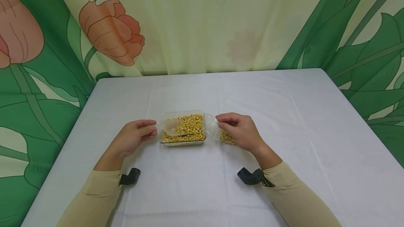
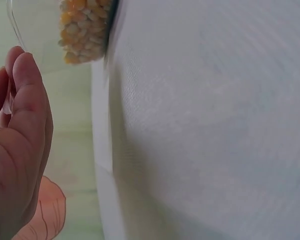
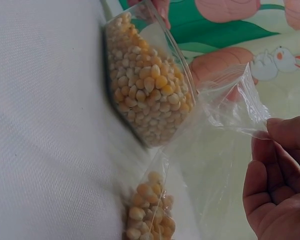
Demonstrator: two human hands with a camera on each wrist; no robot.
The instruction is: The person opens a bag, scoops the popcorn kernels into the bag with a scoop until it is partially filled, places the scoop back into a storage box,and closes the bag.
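A clear rectangular container [image 1: 204,123] of yellow corn kernels [image 1: 192,123] sits mid-table. Over the kernels lies the bowl of a translucent scoop [image 1: 174,128]. Left of the container, my left hand [image 1: 139,136] pinches the scoop's clear handle [image 2: 16,27] between thumb and fingers. On the other side, my right hand [image 1: 240,129] pinches the top edge of a clear zip bag [image 3: 230,107] between thumb and forefinger. More corn kernels [image 3: 152,210] fill the bag's bottom, which rests on the table beside the container. The bag's mouth leans toward the container.
A white cloth covers the table [image 1: 183,185]. Behind it hangs a curtain [image 1: 202,23] printed with leaves and flowers. Black wrist mounts [image 1: 130,177] stick out from both beige sleeves, close over the cloth.
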